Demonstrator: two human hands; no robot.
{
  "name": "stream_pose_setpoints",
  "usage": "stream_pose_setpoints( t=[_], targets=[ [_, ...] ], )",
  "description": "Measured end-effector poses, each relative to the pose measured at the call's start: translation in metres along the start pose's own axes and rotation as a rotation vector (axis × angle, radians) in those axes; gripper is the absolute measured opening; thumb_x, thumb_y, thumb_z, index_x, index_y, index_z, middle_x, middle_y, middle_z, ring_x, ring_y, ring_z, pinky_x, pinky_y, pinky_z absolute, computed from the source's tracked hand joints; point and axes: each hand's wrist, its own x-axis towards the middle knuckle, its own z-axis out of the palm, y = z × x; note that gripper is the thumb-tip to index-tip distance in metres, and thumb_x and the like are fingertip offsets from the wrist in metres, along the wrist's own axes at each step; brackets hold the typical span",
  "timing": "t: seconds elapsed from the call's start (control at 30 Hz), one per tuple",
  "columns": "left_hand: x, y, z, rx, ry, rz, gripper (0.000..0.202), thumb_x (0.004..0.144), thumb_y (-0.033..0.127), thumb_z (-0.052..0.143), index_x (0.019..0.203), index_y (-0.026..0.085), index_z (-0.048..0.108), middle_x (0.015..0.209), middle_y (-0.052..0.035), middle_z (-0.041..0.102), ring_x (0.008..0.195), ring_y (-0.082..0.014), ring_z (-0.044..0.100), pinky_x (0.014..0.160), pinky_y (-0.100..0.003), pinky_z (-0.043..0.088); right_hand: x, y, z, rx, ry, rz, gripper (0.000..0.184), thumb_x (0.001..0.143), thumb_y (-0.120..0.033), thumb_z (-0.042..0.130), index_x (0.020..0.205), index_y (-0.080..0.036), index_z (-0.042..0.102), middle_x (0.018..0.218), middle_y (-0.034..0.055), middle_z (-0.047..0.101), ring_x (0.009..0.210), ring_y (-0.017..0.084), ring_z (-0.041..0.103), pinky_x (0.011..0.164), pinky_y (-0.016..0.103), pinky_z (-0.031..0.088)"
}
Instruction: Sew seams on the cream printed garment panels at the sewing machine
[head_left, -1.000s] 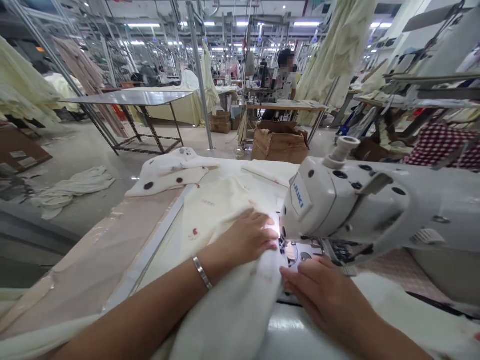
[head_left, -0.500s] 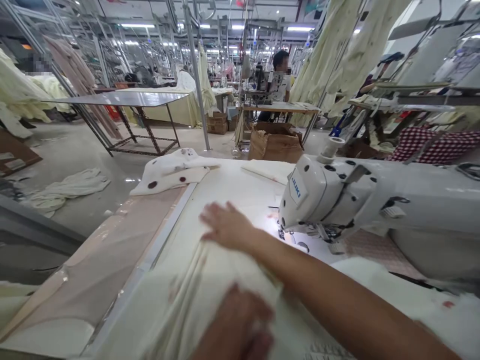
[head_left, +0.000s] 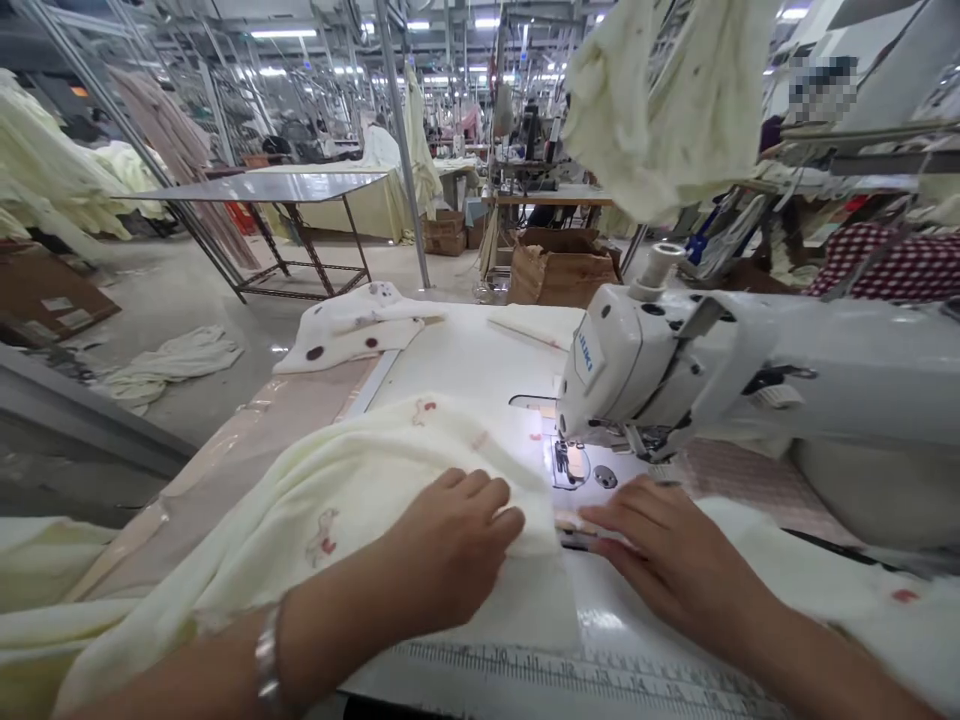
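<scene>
My left hand (head_left: 450, 545) lies on a cream printed fabric piece (head_left: 352, 490), fingers curled and pressing its right edge down on the white sewing table (head_left: 465, 360). My right hand (head_left: 660, 545) rests flat just right of it, fingers stretched toward the fabric's edge, in front of the needle plate (head_left: 570, 465). The white sewing machine (head_left: 750, 370) stands over the plate at the right. A bracelet circles my left wrist.
A small spotted fabric piece (head_left: 360, 325) lies at the table's far left corner. A ruler strip (head_left: 570, 670) runs along the near edge. Cardboard boxes (head_left: 562, 270), a metal table (head_left: 262, 195) and hanging cream garments (head_left: 667, 100) fill the floor beyond.
The fabric was swept away from the needle toward me, then a cream piece was laid down left of the plate. Both hands now rest at its right edge.
</scene>
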Motion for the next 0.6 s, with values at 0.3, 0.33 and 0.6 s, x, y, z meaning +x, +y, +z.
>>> stream_pose_setpoints(
  t=[0.3, 0.33, 0.6],
  targets=[
    [0.022, 0.012, 0.002, 0.042, 0.071, -0.009, 0.027, 0.065, 0.014, 0.050, 0.091, 0.017, 0.049, 0.088, -0.0059, 0.051, 0.075, -0.0221, 0.046, 0.064, -0.037, 0.042, 0.012, -0.012, 0.014, -0.048, -0.230, -0.004, 0.021, 0.085, -0.035, 0.058, 0.104, -0.026, 0.058, 0.079, 0.0005, 0.053, 0.076, 0.018, 0.044, 0.070, 0.034, 0.030],
    [0.022, 0.012, 0.004, 0.090, 0.085, 0.008, 0.027, 0.065, 0.012, 0.049, 0.092, 0.017, 0.049, 0.088, -0.0060, 0.051, 0.075, -0.0224, 0.046, 0.064, -0.038, 0.042, 0.012, -0.010, 0.013, -0.049, -0.274, 0.034, 0.029, 0.084, -0.039, 0.060, 0.110, -0.028, 0.055, 0.080, 0.0004, 0.053, 0.077, 0.019, 0.045, 0.071, 0.034, 0.030],
    [0.037, -0.001, 0.012, 0.019, 0.234, -0.077, 0.007, 0.080, 0.015, 0.053, 0.074, 0.017, 0.051, 0.075, -0.0023, 0.053, 0.066, -0.0185, 0.050, 0.053, -0.029, 0.038, 0.012, -0.017, 0.006, 0.026, -0.023, -0.117, 0.012, 0.090, -0.024, 0.049, 0.099, -0.022, 0.058, 0.072, 0.0003, 0.054, 0.068, 0.016, 0.043, 0.069, 0.035, 0.028]
  ],
)
